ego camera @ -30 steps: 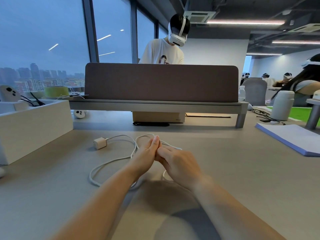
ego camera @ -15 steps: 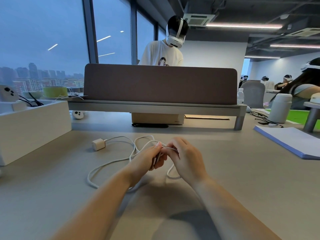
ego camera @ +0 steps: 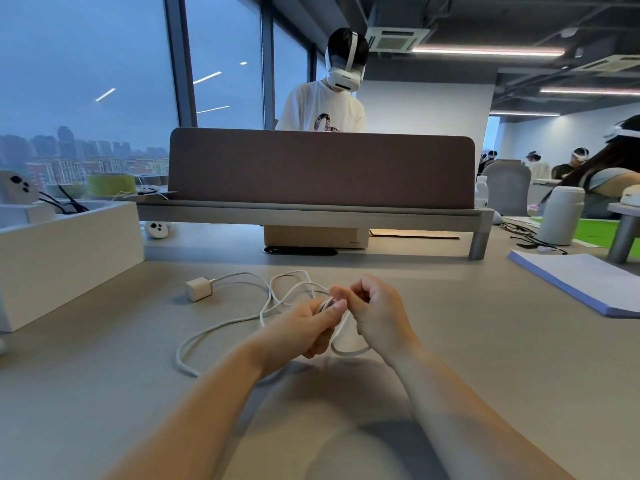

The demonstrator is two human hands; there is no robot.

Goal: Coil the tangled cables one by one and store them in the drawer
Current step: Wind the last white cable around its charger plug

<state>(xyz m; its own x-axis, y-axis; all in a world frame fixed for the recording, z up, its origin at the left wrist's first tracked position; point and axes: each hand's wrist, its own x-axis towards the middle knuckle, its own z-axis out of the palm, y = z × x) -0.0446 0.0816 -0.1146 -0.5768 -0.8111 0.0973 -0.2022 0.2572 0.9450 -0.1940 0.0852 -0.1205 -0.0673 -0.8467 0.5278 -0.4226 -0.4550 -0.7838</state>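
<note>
- The left hand (ego camera: 308, 327) is curling its fingers round a small bunch of turns of the thin white charging cable (ego camera: 221, 327), with the thumb pinching them flat. The right hand (ego camera: 377, 313), fingers curled, is pinching the same cable just beside that thumb.
- A short loop is sagging between the hands at 6 o'clock. The loose length is lying on the grey bench (ego camera: 485, 358), trailing to 8 and 11 o'clock.
- The cable's small white square plug (ego camera: 198, 288) is resting at 10 o'clock, well apart from the hands.
- To coil well, I judge the right hand should be feeding even loops while the left is clamping each one, drawing slack gently through the crossing at 11 o'clock.
- The white open box (ego camera: 69, 244) at 9 o'clock may be the drawer; I cannot tell.
- Nothing is reading clearly: a mark on the tan cardboard carton (ego camera: 315, 237) at 12 o'clock is too small.
</note>
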